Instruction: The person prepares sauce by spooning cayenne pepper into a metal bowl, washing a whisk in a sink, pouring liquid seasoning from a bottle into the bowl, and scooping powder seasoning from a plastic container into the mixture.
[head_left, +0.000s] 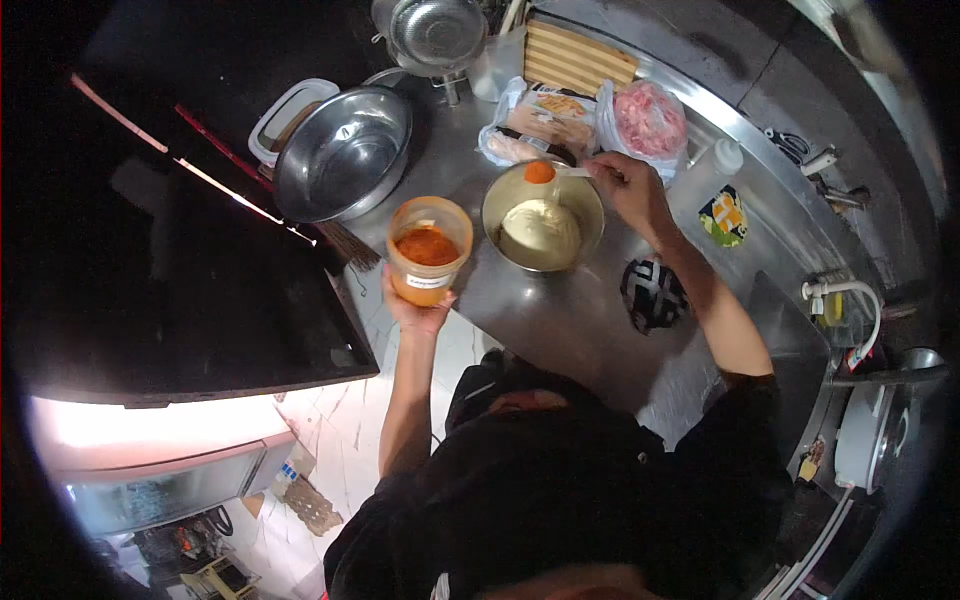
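My left hand [420,312] is wrapped around the lower part of an open plastic tub [428,270] with a white label. Reddish-orange powder [427,246] lies inside it. With the fingers of my right hand [632,192] I grip the pale handle of a measuring spoon [572,172]. Its scoop carries a heap of orange powder [539,172] and hangs above the far part of a steel mixing bowl [500,245]. A pale yellow, creamy mixture [545,228] fills the bottom of that bowl, which stands on the metal counter.
Left of the tub is a large steel basin [345,150], with a strainer [436,35] behind. Packaged food [540,125], a bag of pink meat [648,117] and a wooden board [575,52] stand at the back. A bottle [712,165] and black-patterned item [654,295] are at right.
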